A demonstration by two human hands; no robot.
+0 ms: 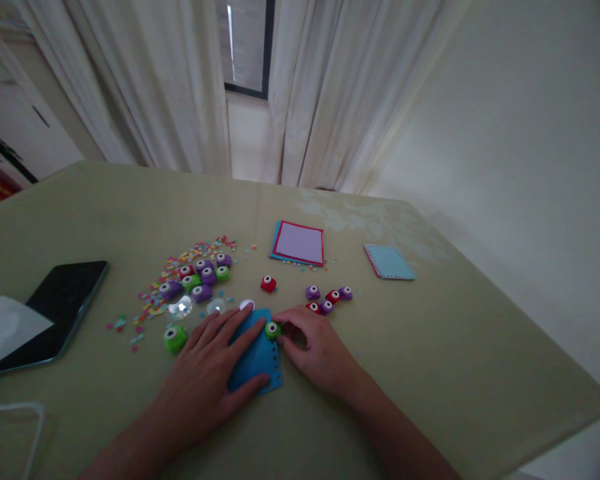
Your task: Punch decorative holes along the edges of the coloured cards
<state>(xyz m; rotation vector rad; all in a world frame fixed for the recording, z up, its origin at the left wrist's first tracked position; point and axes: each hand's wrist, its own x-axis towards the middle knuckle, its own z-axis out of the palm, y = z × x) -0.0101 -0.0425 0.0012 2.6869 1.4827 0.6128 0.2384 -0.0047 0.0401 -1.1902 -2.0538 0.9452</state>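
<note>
My left hand (pixel 207 370) lies flat with its fingers spread over a blue square of paper (pixel 255 360), pressing it to the table. Small punched holes run down the sheet's right edge. At that edge, toward the top, sits a small green craft paper punch (pixel 273 329). The thumb and fingers of my right hand (pixel 315 343) pinch this punch from the right side. A larger green punch (pixel 175 339) stands just left of my left hand. Clear round discs (pixel 181 307) and a white disc (pixel 247 305) lie beyond my left fingertips.
Several purple, green and red punches (pixel 203 277) cluster at the left among scattered confetti (pixel 167 267). A red punch (pixel 269 283) stands alone; more punches (pixel 333 297) lie to the right. Stacked paper (pixel 300 243) and a light blue stack (pixel 391 261) lie farther back. A tablet (pixel 70 293) is at left.
</note>
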